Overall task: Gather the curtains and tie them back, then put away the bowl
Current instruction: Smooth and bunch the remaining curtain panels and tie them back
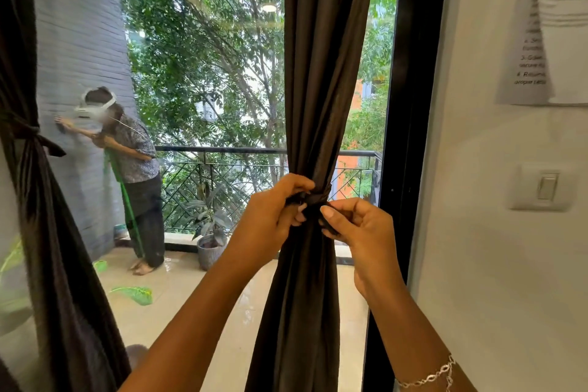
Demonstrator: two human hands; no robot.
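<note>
Curtain: the dark right-hand curtain [321,73] hangs just left of the black window frame [410,105], drawn into a narrow waist where the hands are.
Tie: a strip of the same dark cloth goes round that waist, and its knot [313,199] sits at the front, near the frame.
Left hand [270,216]: its fingers are curled round the tail of the strip on the side of the knot away from the frame.
Right hand [359,229]: thumb and fingertips pinch the other tail just below the knot, on the frame side.
Step in hand: most likely tightening the knot; it looks formed but not yet pulled fully snug.
How to do it well: draw the two tails apart evenly and level, so the knot closes at the front and does not twist round the bunch. Pull sideways, not down, to spare the rail above. Check that no fold has slipped out below the strip.
Height: the other curtain [47,232], far from the frame across the glass, is already cinched by its band [31,134]. In this wide-angle view that band sits higher in the picture, so compare the two before finishing.
Risk: the cloth looks smooth, so a slack knot could slide down.
Bowl: not in view; it comes after the knot holds.
</note>
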